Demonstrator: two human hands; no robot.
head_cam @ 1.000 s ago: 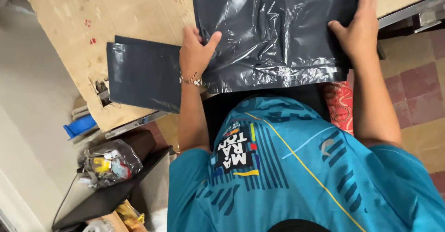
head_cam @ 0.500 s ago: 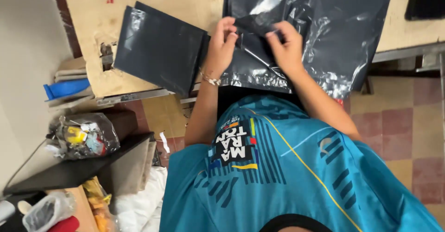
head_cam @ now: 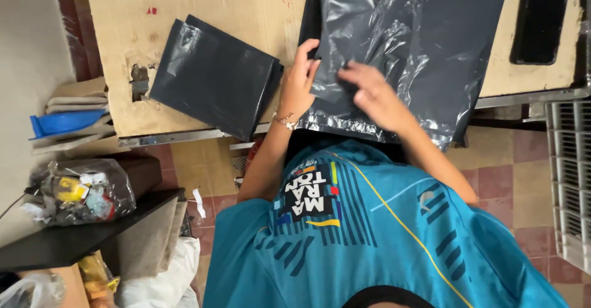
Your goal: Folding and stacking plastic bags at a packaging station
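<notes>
The large dark grey plastic mailer bag (head_cam: 406, 49) lies flat on the wooden counter (head_cam: 234, 12), its long axis running from the person toward the far side; its near end hangs a little over the counter's metal edge, and its far end is cut off by the top of the picture. The left hand (head_cam: 300, 80) rests on the bag's left edge, fingers together and bent around it. The right hand (head_cam: 372, 96) presses on the bag near the middle, fingers slightly apart; it is blurred, so I cannot tell whether it pinches the plastic. Just beside the left hand lies a stack of folded dark bags (head_cam: 212, 77), turned at an angle. A black phone (head_cam: 540, 19) lies well apart on the right.
</notes>
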